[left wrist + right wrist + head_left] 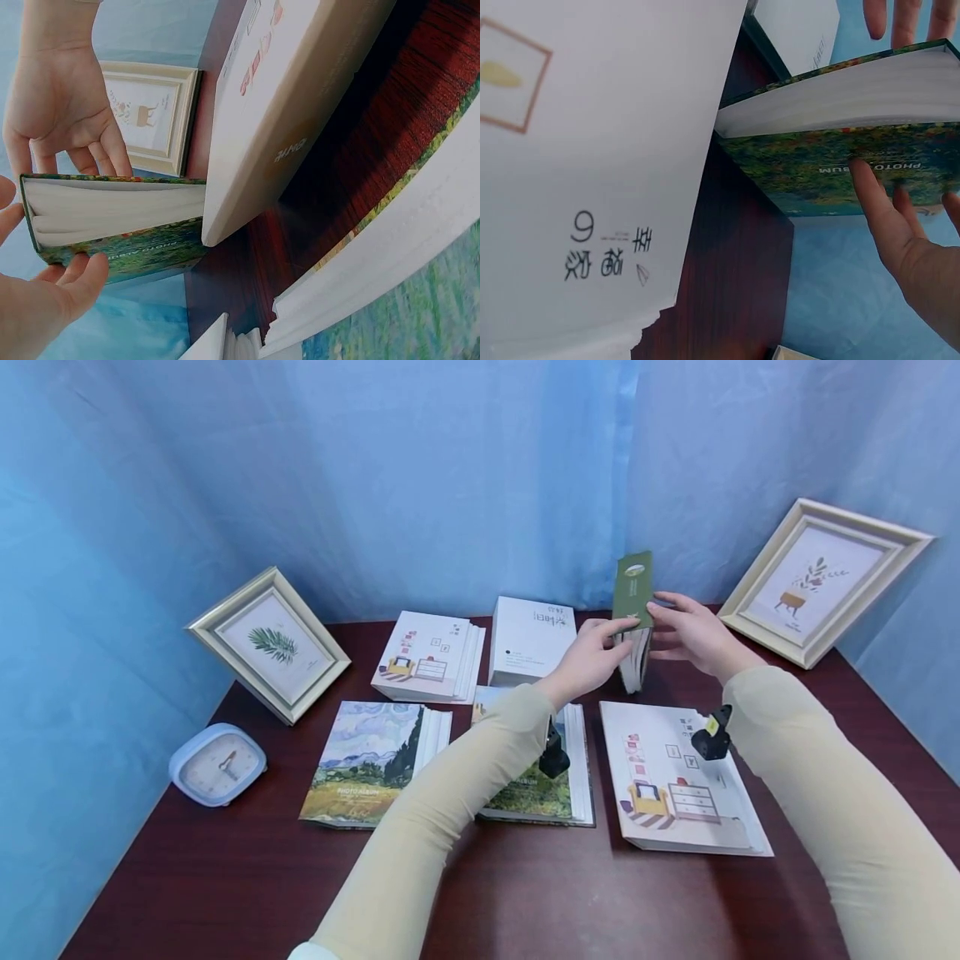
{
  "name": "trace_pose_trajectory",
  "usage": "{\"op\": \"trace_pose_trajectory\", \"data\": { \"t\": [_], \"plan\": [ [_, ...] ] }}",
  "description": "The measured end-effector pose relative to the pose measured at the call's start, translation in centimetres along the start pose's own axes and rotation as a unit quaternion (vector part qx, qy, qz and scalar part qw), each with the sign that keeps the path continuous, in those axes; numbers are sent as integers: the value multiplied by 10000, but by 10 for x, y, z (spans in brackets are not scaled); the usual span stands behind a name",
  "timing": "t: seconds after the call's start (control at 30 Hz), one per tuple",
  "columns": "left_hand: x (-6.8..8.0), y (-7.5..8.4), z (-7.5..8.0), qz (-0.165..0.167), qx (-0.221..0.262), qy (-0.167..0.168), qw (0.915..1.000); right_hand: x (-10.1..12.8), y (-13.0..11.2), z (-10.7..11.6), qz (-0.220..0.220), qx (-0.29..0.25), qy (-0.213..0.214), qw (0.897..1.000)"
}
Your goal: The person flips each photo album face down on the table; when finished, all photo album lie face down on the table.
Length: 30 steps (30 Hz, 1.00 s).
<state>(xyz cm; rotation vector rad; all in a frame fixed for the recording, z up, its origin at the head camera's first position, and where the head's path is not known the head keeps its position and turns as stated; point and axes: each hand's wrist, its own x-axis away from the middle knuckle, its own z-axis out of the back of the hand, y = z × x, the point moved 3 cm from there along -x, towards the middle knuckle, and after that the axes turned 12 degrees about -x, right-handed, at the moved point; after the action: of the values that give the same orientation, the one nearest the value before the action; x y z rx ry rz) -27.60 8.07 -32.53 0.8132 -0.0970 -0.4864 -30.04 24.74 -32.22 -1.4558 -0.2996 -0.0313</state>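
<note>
Green-covered, thick with white page edges, the photo album (632, 622) stands upright above the dark wooden bench (525, 893); I see my left hand (592, 660) and right hand (693, 635) pressing it between mostly straight fingers, seemingly flat

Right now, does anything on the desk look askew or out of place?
Only the green photo album: it stands on edge between the left hand and right hand, while the other albums lie flat. Nothing looks spilled or damaged.
</note>
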Motion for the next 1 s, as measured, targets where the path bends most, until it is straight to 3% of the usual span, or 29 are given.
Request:
{"op": "trace_pose_trajectory", "data": {
  "t": [0.33,0.6,0.73,1.0],
  "plan": [
    [-6,-8,-11,-231,182,6,9996,2,8,10,-10,-34,19,10000],
    [-17,-19,-25,-274,661,-7,9974,4,8,14,40,-156,-58,9999],
    [-19,-21,-30,-458,828,-29,9955,6,7,15,57,-400,-77,9992],
    [-20,-24,-38,-314,734,-51,9968,9,9,19,19,-1149,-300,9929]
  ]
}}
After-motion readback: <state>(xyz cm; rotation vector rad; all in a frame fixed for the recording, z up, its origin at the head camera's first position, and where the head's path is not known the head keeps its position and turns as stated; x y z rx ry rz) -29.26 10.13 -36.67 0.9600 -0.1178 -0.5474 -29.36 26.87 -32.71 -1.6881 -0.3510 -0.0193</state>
